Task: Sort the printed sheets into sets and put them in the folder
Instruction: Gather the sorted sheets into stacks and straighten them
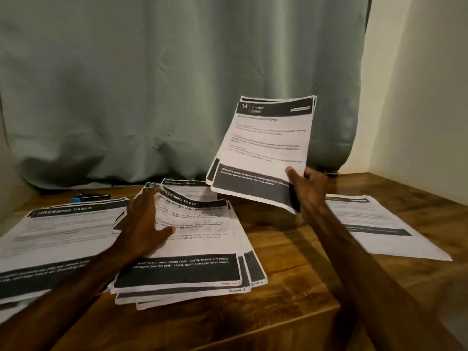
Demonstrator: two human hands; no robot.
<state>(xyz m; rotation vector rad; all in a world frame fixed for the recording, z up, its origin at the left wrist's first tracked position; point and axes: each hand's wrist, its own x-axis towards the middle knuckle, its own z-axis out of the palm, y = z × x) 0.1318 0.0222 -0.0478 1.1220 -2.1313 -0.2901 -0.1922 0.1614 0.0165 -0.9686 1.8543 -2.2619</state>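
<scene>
Both hands are working, head view: my right hand (307,191) is pinching the lower corner of a thin sheaf of white printed sheets headed KITCHEN (266,148), tilted above the brown wooden table (291,274). My left hand (144,224), fingers spread, is pressing flat on the middle stack of black-banded sheets headed DRESSING TABLE (192,249). I am judging this as sorting: the sheaf is needing its own pile, perhaps the white sheets lying at the right (379,224). No folder is showing.

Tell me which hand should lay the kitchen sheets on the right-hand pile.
Right hand, probably: it grips the kitchen sheets, nearest the right-hand pile; the left hand rests on the middle stack.
</scene>
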